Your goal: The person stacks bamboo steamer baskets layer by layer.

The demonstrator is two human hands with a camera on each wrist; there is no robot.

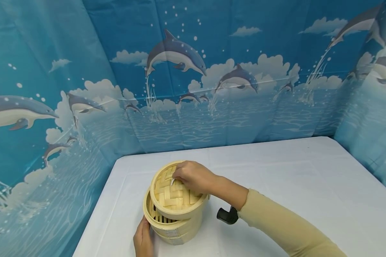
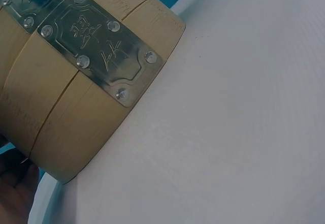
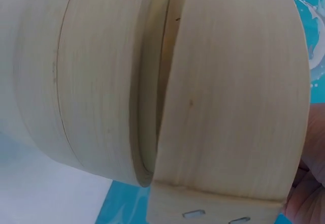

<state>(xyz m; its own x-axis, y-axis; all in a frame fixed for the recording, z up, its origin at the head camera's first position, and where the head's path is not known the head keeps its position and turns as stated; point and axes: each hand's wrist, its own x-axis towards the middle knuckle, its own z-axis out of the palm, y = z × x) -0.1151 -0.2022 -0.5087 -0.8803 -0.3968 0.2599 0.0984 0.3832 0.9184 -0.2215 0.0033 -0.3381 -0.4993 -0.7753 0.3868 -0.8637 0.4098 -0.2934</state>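
A round bamboo steamer [image 1: 175, 233] stands on the white table, its woven lid [image 1: 167, 196] raised at an offset over the top. Through the crescent gap at the near left, the slatted inside [image 1: 159, 216] shows. My right hand [image 1: 194, 175] pinches the lid by the small handle at its middle. Low on the steamer's left side, my left hand [image 1: 143, 238] lays its fingers against the wall. In the left wrist view, metal plates [image 2: 101, 49] riveted to the wall are visible. The right wrist view has the lid's stapled side band [image 3: 233, 92] beside the basket wall [image 3: 101, 82], with a narrow gap between.
White cloth covers the table [image 1: 276, 171]. A blue curtain [image 1: 193, 117] printed with dolphins hangs behind it and at both sides. Just under my right wrist is a black cylindrical device [image 1: 227, 216].
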